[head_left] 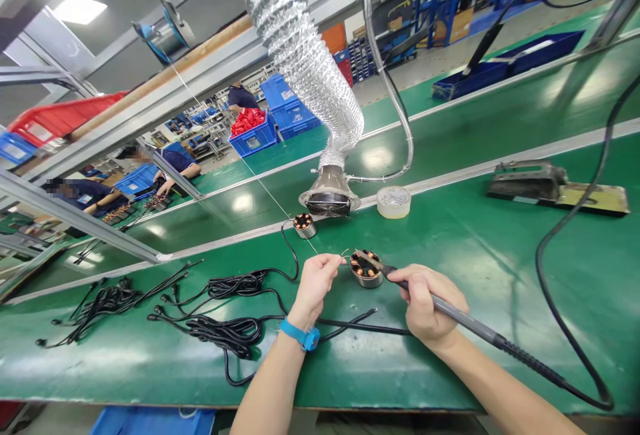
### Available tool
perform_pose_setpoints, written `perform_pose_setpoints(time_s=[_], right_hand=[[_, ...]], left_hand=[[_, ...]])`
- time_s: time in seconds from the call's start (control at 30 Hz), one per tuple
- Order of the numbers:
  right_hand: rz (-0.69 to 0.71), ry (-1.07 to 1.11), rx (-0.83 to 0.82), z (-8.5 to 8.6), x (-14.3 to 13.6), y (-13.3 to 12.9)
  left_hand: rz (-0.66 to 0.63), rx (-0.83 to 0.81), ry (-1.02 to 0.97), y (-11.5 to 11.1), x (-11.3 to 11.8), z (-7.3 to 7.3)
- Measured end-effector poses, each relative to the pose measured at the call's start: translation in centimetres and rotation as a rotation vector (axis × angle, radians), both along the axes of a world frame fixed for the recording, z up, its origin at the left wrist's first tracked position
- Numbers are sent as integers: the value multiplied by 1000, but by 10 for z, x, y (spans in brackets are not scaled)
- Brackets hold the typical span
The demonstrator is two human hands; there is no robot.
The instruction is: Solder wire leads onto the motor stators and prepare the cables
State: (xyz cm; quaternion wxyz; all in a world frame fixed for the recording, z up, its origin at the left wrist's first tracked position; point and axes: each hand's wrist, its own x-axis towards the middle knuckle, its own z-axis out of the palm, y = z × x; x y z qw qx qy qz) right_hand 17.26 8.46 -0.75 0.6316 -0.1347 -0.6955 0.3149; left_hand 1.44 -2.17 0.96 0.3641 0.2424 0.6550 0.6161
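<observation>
My right hand [434, 303] is wrapped round the grey handle of a soldering iron [473, 323]. The iron's tip reaches over a round motor stator [369, 280] with copper windings, which sits on the green bench. Thumb and fingers of my left hand [317, 282] pinch thin solder wire [267, 190] just left of that stator, close to the iron's tip. The wire comes down from a spool [167, 32] overhead. Behind my left hand stands a second stator [306, 227], with a black cable attached. Exact contact at the tip is too small to tell.
Coiled black cables [225, 336] lie left of my hands. A fume extractor hood [330, 188] hangs beyond the stators, beside a tape roll [393, 202]. At the right are a soldering iron stand [530, 182] and a looping cord [543, 282]. Co-workers sit at the far left.
</observation>
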Motion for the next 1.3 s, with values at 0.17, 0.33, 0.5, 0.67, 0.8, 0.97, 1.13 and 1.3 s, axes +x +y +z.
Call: perform_pose_setpoints(time_s=[0.17, 0.33, 0.5, 0.67, 0.8, 0.97, 1.13, 1.3], right_hand=[[-28, -14, -23, 0, 0, 1], [-3, -19, -27, 1, 0, 1], [116, -176, -25, 4, -16, 1], [242, -341, -24, -5, -41, -1], [307, -352, -31, -8, -49, -3], [300, -282, -64, -3, -46, -3], [263, -280, -107, -4, -45, -4], [226, -279, -104, -5, -47, -3]], left_hand=[[-73, 30, -50, -3, -7, 4], [-13, 18, -68, -1, -8, 4], [-46, 46, -117, 0, -7, 3], [-70, 75, -200, 0, -10, 3], [-17, 86, -222, 2, -9, 1], [12, 67, -193, 3, -6, 1], [73, 37, -138, 7, -1, -1], [128, 46, -121, 11, 2, -2]])
